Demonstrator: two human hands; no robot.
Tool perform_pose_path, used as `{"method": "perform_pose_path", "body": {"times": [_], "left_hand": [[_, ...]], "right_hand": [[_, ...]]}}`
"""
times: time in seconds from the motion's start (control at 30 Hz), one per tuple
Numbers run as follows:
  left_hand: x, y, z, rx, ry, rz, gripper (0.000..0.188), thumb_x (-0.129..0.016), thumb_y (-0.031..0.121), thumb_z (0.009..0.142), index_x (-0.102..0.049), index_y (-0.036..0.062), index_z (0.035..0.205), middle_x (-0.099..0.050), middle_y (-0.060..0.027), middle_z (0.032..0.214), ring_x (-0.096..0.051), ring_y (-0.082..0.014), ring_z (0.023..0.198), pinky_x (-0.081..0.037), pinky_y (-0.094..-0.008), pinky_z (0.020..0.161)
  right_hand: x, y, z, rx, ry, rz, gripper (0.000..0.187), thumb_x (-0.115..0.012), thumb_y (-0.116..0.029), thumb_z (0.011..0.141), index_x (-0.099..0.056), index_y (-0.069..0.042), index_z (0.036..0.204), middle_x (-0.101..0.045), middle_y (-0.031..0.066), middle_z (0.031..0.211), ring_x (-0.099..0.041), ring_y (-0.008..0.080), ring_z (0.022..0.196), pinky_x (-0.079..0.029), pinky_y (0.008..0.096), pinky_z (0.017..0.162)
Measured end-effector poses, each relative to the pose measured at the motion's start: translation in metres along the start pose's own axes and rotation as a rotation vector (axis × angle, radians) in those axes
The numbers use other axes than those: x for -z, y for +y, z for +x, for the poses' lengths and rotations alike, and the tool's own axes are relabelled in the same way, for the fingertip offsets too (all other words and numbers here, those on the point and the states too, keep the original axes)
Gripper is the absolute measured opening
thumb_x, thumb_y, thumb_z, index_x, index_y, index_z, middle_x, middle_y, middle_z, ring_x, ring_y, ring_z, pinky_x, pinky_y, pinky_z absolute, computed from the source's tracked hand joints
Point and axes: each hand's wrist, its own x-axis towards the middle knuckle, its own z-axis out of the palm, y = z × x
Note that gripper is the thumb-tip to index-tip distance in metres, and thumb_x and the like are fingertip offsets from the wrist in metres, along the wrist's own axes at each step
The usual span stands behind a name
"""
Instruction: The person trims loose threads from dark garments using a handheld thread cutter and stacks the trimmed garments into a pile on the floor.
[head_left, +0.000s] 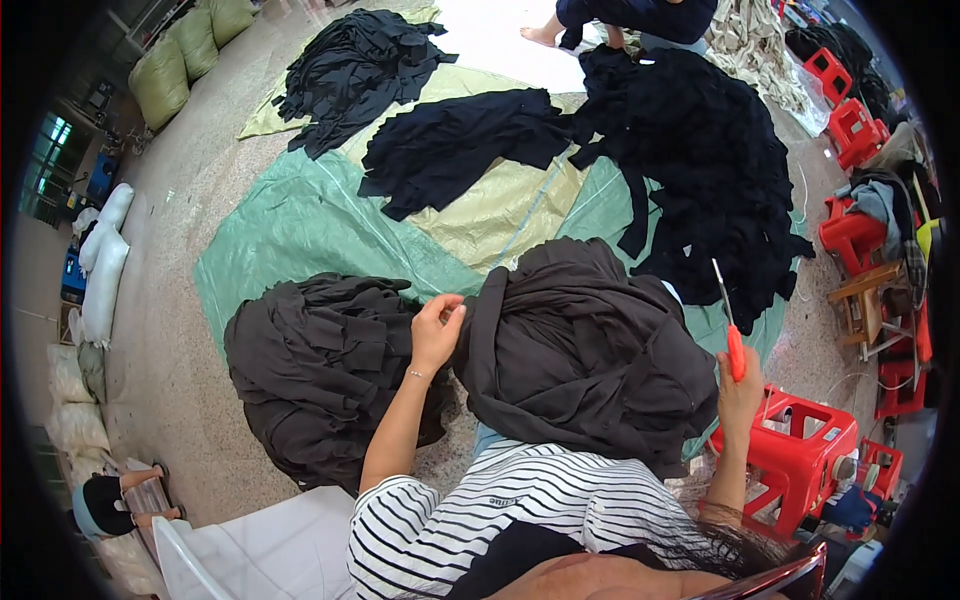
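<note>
A large bundle of dark grey-brown knit fabric (590, 360) lies heaped on my lap. My left hand (436, 335) is at the bundle's left edge, its fingers curled into a pinch; anything between the fingertips is too small to make out. Raised at the bundle's right side, my right hand (738, 385) grips a pair of red-handled scissors (736, 350), the slim metal blades pointing up and away from me. Left of my lap, a tall pile of similar dark grey fabric pieces (320, 370) rests on the floor, close to my left forearm.
Green and yellow sheeting (300, 220) covers the floor ahead, carrying black fabric piles (700, 170). A red plastic stool (800, 440) stands at my right, a white chair (270, 540) at lower left. Another person (640, 18) sits at the far end. Stuffed sacks (160, 80) line the far left.
</note>
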Motion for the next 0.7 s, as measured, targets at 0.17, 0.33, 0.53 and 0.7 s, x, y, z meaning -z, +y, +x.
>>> {"method": "perform_pose_path", "body": {"times": [0.17,0.33,0.53,0.7], "left_hand": [[-0.006,-0.022,0.020,0.079,-0.138,0.071,0.024,-0.070,0.019,0.086,-0.069,0.0034,0.105,-0.072,-0.0113,0.084,-0.070,-0.0210,0.076,-0.054,-0.0331,0.070],[-0.035,-0.031,0.098,0.077,-0.318,0.301,0.048,-0.068,0.026,0.086,-0.057,0.0105,0.129,-0.071,-0.0184,0.094,-0.069,-0.0358,0.088,-0.052,-0.0453,0.079],[-0.082,-0.041,0.210,0.053,-0.409,0.650,0.094,-0.066,0.028,0.086,-0.003,0.0332,0.156,-0.068,-0.0246,0.107,-0.065,-0.0443,0.100,-0.050,-0.0521,0.085],[-0.114,0.025,0.238,0.322,-0.695,0.508,0.102,-0.064,0.031,0.088,0.010,0.0166,0.156,-0.073,-0.0130,0.085,-0.072,-0.0269,0.077,-0.053,-0.0420,0.082]], "right_hand": [[-0.028,-0.004,-0.012,0.072,0.017,-0.079,0.028,-0.072,-0.023,0.088,-0.062,-0.004,0.105,-0.061,0.0141,0.099,-0.061,0.0358,0.088,-0.048,0.0391,0.077],[-0.051,0.019,-0.026,0.076,0.097,-0.156,0.030,-0.073,-0.023,0.088,-0.061,-0.005,0.108,-0.061,0.0144,0.102,-0.061,0.0379,0.091,-0.048,0.0434,0.077],[-0.054,0.045,-0.033,0.019,0.161,-0.095,0.030,-0.070,-0.023,0.091,-0.061,-0.003,0.112,-0.061,0.0162,0.101,-0.061,0.0373,0.093,-0.048,0.0427,0.078],[-0.053,0.054,-0.042,-0.025,0.203,-0.093,0.030,-0.069,-0.023,0.091,-0.061,-0.002,0.111,-0.060,0.0159,0.100,-0.060,0.0371,0.092,-0.048,0.0422,0.078]]}}
